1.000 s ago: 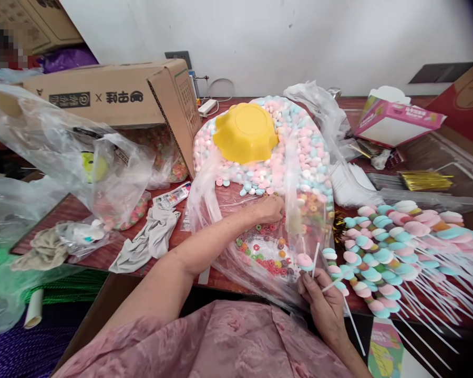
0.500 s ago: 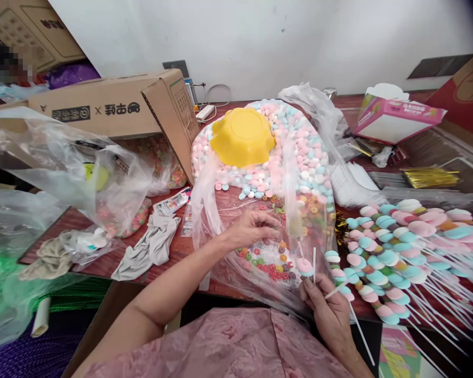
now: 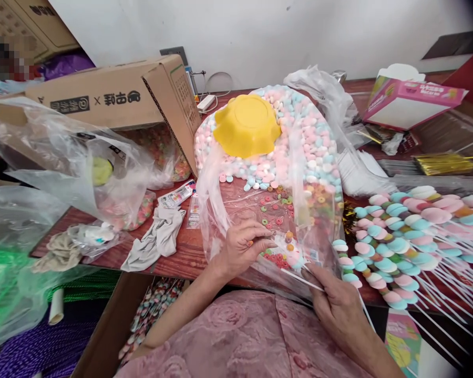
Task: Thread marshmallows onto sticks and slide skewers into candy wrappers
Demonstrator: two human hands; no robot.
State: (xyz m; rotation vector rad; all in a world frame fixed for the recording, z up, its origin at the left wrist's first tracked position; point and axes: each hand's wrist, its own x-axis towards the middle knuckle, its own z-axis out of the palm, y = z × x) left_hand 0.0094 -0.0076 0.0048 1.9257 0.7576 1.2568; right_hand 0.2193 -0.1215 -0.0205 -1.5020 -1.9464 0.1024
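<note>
My right hand grips thin white sticks, pointing in different directions, with a pink-and-blue marshmallow by their tips. Close to its left, my left hand brings thumb and fingertips together in a pinch; whatever sits between them is too small to make out. Under both hands lies a clear plastic bag with colourful candy rings on it. Pink, blue and white marshmallows fill its far part, where a yellow wavy-edged bowl rests upside down.
Threaded marshmallow skewers are piled at the right, sticks outward. A cardboard box stands left, near a grey cloth and bagged candy. Gold twist ties and a pink carton lie at the back right.
My left hand has come lower, and its fingers have drawn together. In my right hand the sticks have tipped over toward the left. The view has shifted slightly.
</note>
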